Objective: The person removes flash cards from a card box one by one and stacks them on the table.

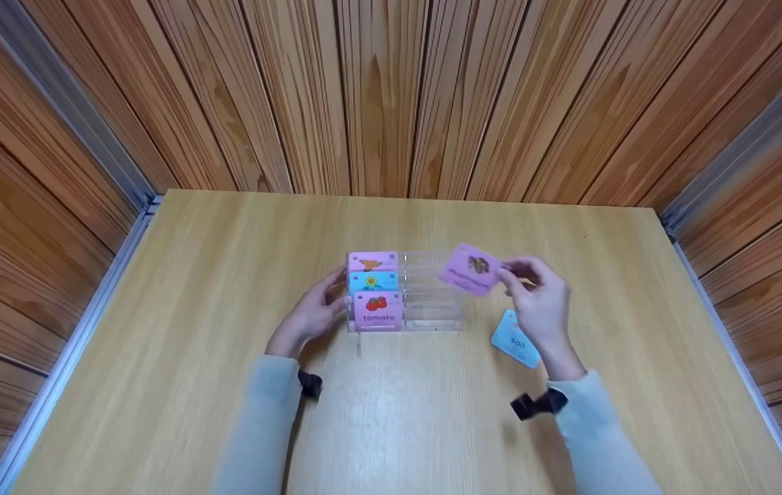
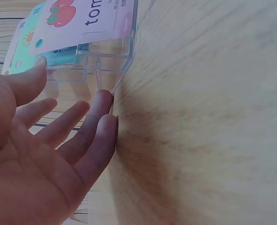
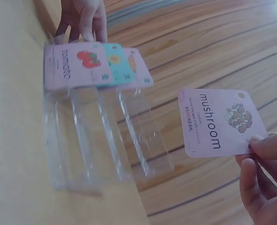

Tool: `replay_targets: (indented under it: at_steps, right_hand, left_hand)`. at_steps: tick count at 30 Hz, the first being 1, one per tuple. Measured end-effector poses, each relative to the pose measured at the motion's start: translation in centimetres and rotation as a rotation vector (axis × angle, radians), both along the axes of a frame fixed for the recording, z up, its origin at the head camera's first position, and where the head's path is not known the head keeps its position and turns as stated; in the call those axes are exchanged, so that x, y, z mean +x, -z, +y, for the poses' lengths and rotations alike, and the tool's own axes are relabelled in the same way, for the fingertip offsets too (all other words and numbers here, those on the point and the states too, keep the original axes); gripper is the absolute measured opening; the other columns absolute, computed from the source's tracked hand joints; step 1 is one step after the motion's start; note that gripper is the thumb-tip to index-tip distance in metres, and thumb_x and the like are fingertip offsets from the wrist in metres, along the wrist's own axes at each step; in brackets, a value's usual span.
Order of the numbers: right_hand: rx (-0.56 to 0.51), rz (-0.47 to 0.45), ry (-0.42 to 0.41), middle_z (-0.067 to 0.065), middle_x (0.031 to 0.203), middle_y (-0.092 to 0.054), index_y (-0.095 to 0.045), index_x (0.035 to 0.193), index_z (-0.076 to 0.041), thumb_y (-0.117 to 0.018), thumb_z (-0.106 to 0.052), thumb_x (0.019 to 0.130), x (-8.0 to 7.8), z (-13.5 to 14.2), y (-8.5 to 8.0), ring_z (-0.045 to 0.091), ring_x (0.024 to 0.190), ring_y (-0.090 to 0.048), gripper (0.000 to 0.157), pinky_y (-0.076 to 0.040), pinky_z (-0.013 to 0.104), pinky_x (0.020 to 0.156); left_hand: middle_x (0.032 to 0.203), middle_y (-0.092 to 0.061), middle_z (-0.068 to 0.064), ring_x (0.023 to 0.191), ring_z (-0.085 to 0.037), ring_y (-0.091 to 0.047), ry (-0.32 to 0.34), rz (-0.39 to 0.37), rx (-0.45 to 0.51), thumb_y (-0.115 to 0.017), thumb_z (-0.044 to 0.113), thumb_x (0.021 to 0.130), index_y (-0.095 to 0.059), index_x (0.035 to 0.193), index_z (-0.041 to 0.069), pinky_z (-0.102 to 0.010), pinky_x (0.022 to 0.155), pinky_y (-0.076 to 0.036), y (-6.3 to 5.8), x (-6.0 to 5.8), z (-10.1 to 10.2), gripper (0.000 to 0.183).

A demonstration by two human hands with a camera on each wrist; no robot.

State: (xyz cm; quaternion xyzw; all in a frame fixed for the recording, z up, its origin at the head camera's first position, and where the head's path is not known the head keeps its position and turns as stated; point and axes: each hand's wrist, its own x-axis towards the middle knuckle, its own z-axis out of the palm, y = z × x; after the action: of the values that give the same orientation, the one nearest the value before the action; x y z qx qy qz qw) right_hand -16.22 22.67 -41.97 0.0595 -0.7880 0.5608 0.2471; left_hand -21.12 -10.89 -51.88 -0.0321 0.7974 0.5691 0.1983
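A clear plastic tiered card rack (image 1: 435, 324) stands on the table. Its left column holds a pink tomato card (image 1: 378, 311) in front, a blue sunflower card (image 1: 373, 280) behind it and another pink card (image 1: 372, 261) at the back. My left hand (image 1: 313, 311) touches the rack's left side, fingers fairly straight, thumb near the cards' edge. Between thumb and fingers, my right hand (image 1: 542, 299) pinches a pink mushroom card (image 3: 220, 123) by one edge, raised beside the rack's right column. Below that hand, a blue card reading "sail" (image 1: 514, 340) lies on the table, partly covered by the wrist.
The light wood table (image 1: 404, 426) spreads around the rack. Wood-plank walls (image 1: 391, 96) enclose it at the back and both sides, with metal strips (image 1: 74, 323) along the side edges. A black wrist-camera mount (image 1: 538, 404) sits on the right wrist.
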Motion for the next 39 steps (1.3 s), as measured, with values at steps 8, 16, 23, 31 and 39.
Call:
replay_targets:
  at_steps: [8,16,23,31,39]
  right_hand:
    - [0.006,-0.118,0.098,0.016,0.094,-0.069,-0.071,0.104,0.006,-0.072,0.003,0.088,0.3,4.6,4.6,0.013,0.081,-0.067,0.016,-0.054,0.018,0.061]
    - [-0.013,-0.309,0.153,0.014,0.104,-0.066,-0.069,0.114,0.002,-0.07,-0.006,0.093,1.1,7.0,7.4,0.018,0.088,-0.065,0.023,-0.058,0.023,0.073]
    - [-0.004,-0.465,0.184,0.017,0.106,-0.065,-0.067,0.118,0.002,-0.067,-0.005,0.095,1.5,8.7,8.8,0.014,0.087,-0.065,0.024,-0.057,0.022,0.072]
    - [0.027,-0.592,0.181,0.018,0.107,-0.065,-0.065,0.12,0.004,-0.064,0.0,0.095,1.9,10.5,9.8,0.013,0.082,-0.063,0.025,-0.057,0.022,0.07]
    - [0.064,-0.662,0.171,0.018,0.105,-0.065,-0.064,0.123,0.003,-0.062,-0.003,0.097,1.9,10.7,10.3,0.017,0.082,-0.063,0.027,-0.056,0.021,0.068]
  left_hand:
    - [0.158,-0.033,0.009,0.147,-0.024,-0.026,-0.01,-0.01,-0.003,-0.062,0.025,0.1,-0.03,0.15,0.053,-0.054,0.117,-0.021,0.0,0.0,0.0,0.065]
    - [0.156,-0.035,0.01,0.146,-0.022,-0.029,-0.018,0.01,0.004,-0.062,0.025,0.1,-0.031,0.149,0.055,-0.052,0.116,-0.024,-0.1,0.0,0.1,0.065]
    - [0.157,-0.035,0.008,0.146,-0.023,-0.03,-0.006,0.004,0.011,-0.062,0.025,0.1,-0.031,0.151,0.051,-0.052,0.116,-0.024,0.0,0.1,0.3,0.065]
    - [0.156,-0.036,0.008,0.144,-0.024,-0.032,-0.007,0.003,0.013,-0.06,0.025,0.101,-0.031,0.15,0.052,-0.053,0.116,-0.026,0.1,0.2,0.2,0.063]
    - [0.158,-0.034,0.008,0.145,-0.024,-0.03,-0.005,0.002,-0.01,-0.06,0.027,0.101,-0.03,0.151,0.052,-0.054,0.116,-0.023,-0.1,0.1,0.0,0.063]
